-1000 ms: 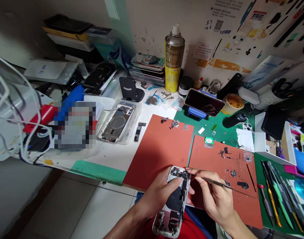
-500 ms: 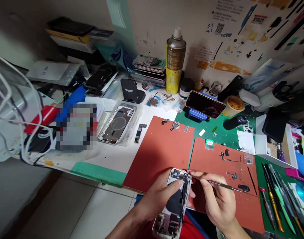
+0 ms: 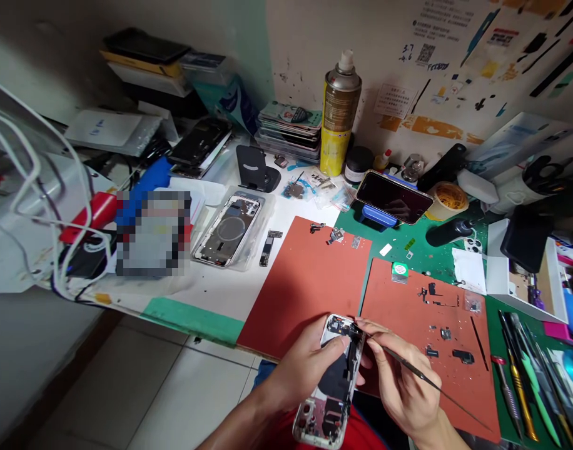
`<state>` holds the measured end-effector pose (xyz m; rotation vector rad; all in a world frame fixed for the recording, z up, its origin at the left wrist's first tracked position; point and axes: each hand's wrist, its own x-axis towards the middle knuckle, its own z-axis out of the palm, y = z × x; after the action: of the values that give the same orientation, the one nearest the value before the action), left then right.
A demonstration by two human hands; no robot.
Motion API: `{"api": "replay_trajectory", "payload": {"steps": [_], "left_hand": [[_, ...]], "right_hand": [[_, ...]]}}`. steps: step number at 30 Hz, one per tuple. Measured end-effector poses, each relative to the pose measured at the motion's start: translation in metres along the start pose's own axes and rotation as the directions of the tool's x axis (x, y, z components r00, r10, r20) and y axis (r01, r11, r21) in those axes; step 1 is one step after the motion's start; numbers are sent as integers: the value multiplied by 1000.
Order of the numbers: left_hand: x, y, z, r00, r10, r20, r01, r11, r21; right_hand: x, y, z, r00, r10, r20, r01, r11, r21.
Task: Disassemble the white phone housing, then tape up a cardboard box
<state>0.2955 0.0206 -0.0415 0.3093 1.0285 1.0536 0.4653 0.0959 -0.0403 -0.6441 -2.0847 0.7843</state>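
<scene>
My left hand (image 3: 306, 361) is closed around an opened phone housing (image 3: 334, 384), its thumb lying over the upper inside. The housing has a light frame, with black parts and a camera opening showing inside. My right hand (image 3: 403, 382) pinches a slim metal spudger (image 3: 420, 374). One end of it meets the housing's upper right edge; the other slants down to the right over the orange mat. The fingertips there partly hide the contact. On the right orange mat (image 3: 390, 294) lie several small phone parts, including a black module (image 3: 463, 356).
Beyond the left orange mat (image 3: 286, 294), a second phone housing (image 3: 228, 231) rests in a clear tray, beside a logic board (image 3: 270, 248). A spray can (image 3: 340, 119) and a phone on a stand (image 3: 394, 197) stand behind. Screwdrivers and tweezers (image 3: 525, 375) line the right side.
My right hand has turned the spudger, so its free end now points lower and toward me. The housing stays in my left hand. The whole view has shifted slightly.
</scene>
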Motion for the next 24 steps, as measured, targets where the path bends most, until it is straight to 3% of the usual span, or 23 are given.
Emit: {"api": "replay_trajectory", "payload": {"steps": [11,24], "left_hand": [[-1,1,4,999,10,-42,-10,1000,-1],[0,-4,2,999,25,-36,-25,1000,-1]], "right_hand": [[6,-2,-9,996,-22,91,38,983,-181],[14,-4,-10,993,40,111,-15,977,-213]]}}
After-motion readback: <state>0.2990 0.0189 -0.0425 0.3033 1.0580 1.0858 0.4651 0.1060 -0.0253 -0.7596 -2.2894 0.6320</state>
